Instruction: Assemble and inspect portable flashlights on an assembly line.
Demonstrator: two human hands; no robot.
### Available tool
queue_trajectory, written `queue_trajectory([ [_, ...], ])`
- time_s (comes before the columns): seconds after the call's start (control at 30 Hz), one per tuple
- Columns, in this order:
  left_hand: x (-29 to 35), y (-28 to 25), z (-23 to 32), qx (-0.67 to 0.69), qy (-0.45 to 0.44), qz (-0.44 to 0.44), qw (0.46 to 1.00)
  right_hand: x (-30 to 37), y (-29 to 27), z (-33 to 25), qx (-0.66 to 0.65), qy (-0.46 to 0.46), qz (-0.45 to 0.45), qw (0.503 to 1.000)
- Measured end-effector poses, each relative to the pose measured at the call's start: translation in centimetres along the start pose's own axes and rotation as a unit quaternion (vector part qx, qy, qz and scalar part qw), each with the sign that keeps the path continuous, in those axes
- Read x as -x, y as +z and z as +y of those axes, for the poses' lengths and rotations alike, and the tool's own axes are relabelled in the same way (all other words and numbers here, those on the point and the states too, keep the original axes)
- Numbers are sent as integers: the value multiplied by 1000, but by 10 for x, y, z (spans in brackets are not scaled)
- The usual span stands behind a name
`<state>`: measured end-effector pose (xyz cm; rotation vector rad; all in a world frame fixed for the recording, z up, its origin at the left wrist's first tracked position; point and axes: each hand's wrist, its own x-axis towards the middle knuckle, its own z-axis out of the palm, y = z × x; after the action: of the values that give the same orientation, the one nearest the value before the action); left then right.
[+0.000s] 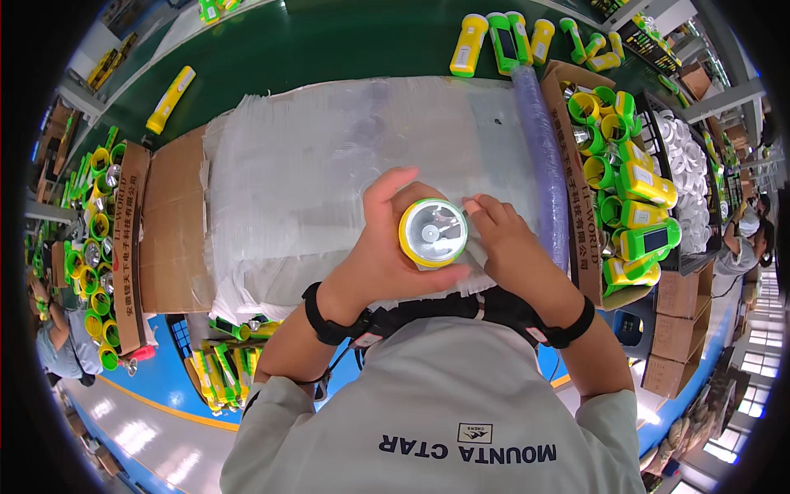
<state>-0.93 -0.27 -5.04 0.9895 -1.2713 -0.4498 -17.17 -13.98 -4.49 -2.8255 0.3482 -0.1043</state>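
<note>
A flashlight [433, 233] with a yellow-green rim and a clear round lens faces up at me, above the middle of the work surface. My left hand [381, 247] wraps round it from the left, fingers behind the far side and thumb along the near side. At its right edge, my right hand [514, 247] has its fingers bent together against the rim. The flashlight's body is hidden beneath its head and my hand. Under both hands lies a work mat [288, 181] covered in whitish plastic film.
Right of the mat, a cardboard box [586, 239] holds several yellow and green flashlights, beside a crate of white rings [683, 173]. Another box [132, 247] of flashlight parts stands left. Flashlights [469, 45] line the far green table [329, 41]. Other people work at both sides.
</note>
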Motion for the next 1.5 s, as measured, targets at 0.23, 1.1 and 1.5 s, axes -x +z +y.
queue_trajectory([
  [0.23,-6,0,-2,-17,29,-30,999,-18,-41,11,-40,-12,6,999],
  [1.1,-21,-38,76,-255,-76,-145,953,-62,-132,-62,-85,-177,-103,975],
  [1.5,-6,-15,57,-283,-89,-94,950,-60,-126,-80,87,-124,-59,987],
])
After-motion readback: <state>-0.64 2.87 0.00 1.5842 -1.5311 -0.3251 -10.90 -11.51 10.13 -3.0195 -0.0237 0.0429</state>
